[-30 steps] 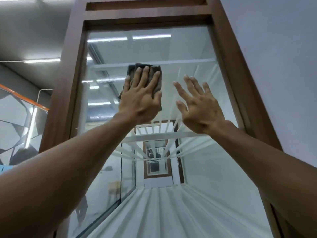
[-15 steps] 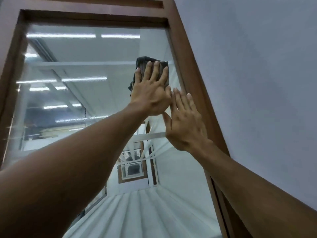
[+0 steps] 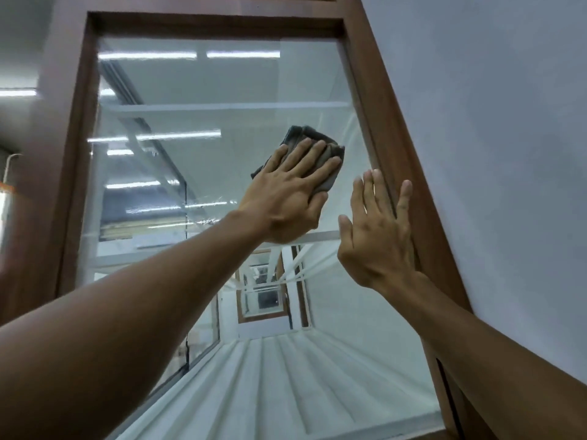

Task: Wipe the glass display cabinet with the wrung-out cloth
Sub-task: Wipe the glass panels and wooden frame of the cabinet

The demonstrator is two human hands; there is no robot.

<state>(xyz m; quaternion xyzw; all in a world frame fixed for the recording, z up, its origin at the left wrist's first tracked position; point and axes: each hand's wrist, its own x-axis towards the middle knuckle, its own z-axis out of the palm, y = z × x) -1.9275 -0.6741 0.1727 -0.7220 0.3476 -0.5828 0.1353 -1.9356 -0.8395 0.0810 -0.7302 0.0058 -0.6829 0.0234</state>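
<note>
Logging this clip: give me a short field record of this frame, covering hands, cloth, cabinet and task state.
left hand: flat, fingers straight, pressing dark grey folded cloth onto the glass pane
right hand: open, flat where glass meets the brown wooden frame on its right upright
cloth position: right part of pane, close to that upright
task state: wiping under way

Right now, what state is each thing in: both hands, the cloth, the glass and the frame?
left hand: fingers straight, pressing the cloth against the glass.
right hand: open and flat, holding nothing, fingers on the glass edge and frame.
cloth: grey, bunched, pinned to the glass under the left hand.
glass: reflective, with faint streaks left of the cloth.
frame: brown wood, touched by the right hand.
</note>
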